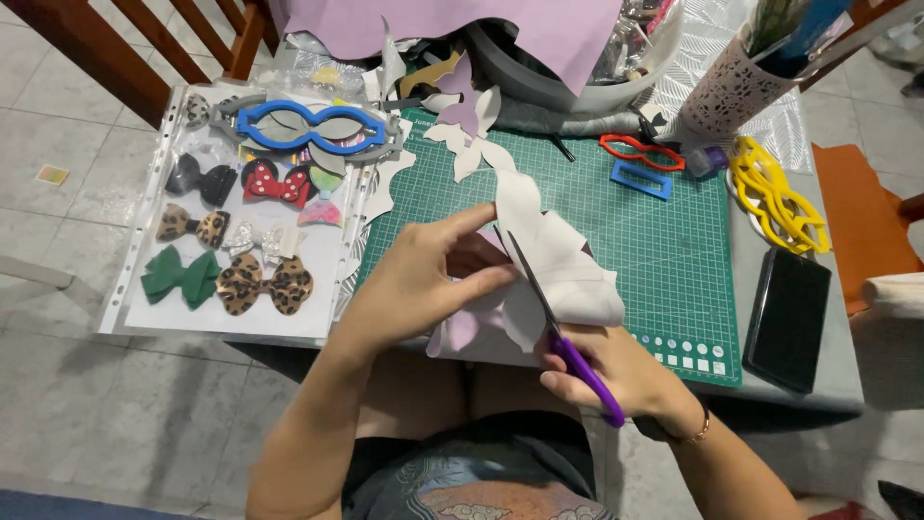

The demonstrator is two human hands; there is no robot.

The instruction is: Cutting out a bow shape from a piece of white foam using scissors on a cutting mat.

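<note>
Head view, looking down on the bench. Landmark: green cutting mat.

Left hand at the mat's near-left edge, fingers pinching a pale lilac-white sheet of thin material. Sheet lies over the mat's near edge, curling up from the mat toward the hands; one long scalloped strip trails away toward the mat's far-left corner.

Right hand just off the mat's near edge, closed around the purple handles of scissors. Blades point away from the body, angled up-left, and sit in the sheet between the 2 hands.

Left of the mat: clear plastic sleeve carrying finished bows, leopard print, green, black, red with white dots, silver glitter. Blue double-loop template rests at the sleeve's far end.

On the mat's far-right part: red outline template and a small blue rectangular frame, near each other. Right of the mat: yellow templates stacked, black phone just nearer the body. Beyond the mat: purple sheet draped over a grey tub.
</note>
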